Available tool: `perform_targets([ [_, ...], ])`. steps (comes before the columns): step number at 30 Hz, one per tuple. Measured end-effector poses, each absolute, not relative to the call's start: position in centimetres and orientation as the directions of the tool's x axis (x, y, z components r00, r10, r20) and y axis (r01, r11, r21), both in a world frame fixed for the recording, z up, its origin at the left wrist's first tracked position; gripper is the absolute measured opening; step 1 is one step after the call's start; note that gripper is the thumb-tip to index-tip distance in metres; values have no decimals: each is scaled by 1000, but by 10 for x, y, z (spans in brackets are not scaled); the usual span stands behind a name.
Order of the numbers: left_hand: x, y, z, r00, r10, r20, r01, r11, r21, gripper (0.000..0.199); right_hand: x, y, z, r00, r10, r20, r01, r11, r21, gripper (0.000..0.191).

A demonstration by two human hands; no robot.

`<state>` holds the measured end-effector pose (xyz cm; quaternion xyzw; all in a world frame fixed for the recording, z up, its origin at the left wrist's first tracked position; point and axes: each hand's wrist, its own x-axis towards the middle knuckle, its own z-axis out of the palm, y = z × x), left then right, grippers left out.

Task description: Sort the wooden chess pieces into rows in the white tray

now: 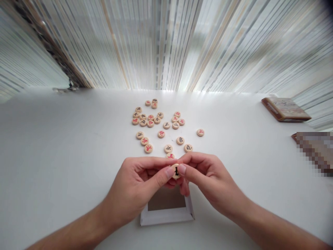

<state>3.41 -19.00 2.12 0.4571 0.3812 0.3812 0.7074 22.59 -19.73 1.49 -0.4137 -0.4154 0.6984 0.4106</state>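
Observation:
Between the thumbs and fingertips of both hands is one round wooden Chinese chess piece (176, 171) with a black character, its face turned up toward me. My left hand (142, 182) pinches it from the left, and my right hand (205, 177) from the right. Below them lies a shallow white box tray (166, 217) with a brown inside; the hands cover its far part. Just beyond my fingers, a red-marked piece (170, 156) is partly hidden. Several more chess pieces (151, 117), red and black, lie scattered face up farther back.
The white table (78, 156) reaches back to striped, sheer curtains (145, 45). On the right lies a flat brown box (286, 109), and nearer to me another object (314, 152) is blurred out by pixels. A lone red piece (200, 132) sits right of the group.

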Motion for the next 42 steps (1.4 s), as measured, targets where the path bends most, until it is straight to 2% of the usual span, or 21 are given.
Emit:
perform_targets([
  [6,35,-194,22,447,884,-138,-193,245,950,33,227,-198,14,-283,908,-310,-224,-377,-899,30],
  [12,35,-197,21,469,876,-116,-157,212,965,38,226,-199,14,-276,916,-291,-252,-361,-898,28],
  [18,36,-194,22,436,890,-134,-236,257,937,37,227,-201,14,-338,897,-286,-309,-392,-866,26],
  [30,36,-191,28,454,874,-174,-266,320,909,35,230,-199,17,-433,865,-253,-376,-428,-822,27],
  [42,34,-192,28,433,892,-130,-203,238,950,27,230,-197,16,-415,865,-283,-352,-440,-826,28],
])
